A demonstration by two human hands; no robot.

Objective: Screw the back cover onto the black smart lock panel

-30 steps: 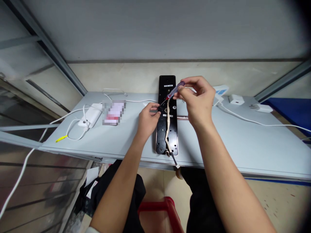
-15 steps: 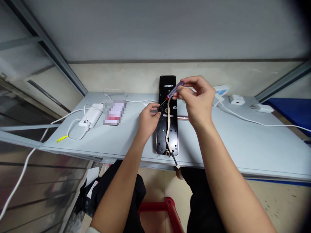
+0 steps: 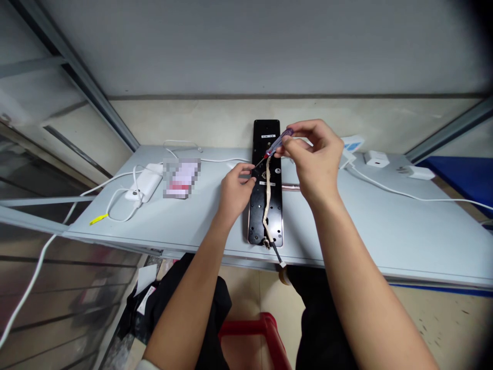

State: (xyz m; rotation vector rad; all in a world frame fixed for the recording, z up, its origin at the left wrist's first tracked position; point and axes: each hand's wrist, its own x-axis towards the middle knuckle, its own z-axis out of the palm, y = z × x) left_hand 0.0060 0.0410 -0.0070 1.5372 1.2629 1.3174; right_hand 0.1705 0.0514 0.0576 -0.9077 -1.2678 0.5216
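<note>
A long black panel (image 3: 265, 205) lies lengthwise on the grey table (image 3: 385, 226), with a pale wrapped cable (image 3: 265, 205) running down its middle to a small plug over the front edge. My right hand (image 3: 314, 159) is closed on a screwdriver (image 3: 275, 146) with a clear purple and red handle, its tip angled down-left onto the panel. My left hand (image 3: 234, 190) rests against the panel's left edge, fingers pinched right at the screwdriver's tip; what they hold is hidden.
A white power bank (image 3: 144, 187) with white cables and a yellow tag lies at the left, beside a blurred pink card (image 3: 180, 177). White adapters (image 3: 375, 158) and a cable sit at the back right. A red stool (image 3: 258, 329) shows below the table between my knees.
</note>
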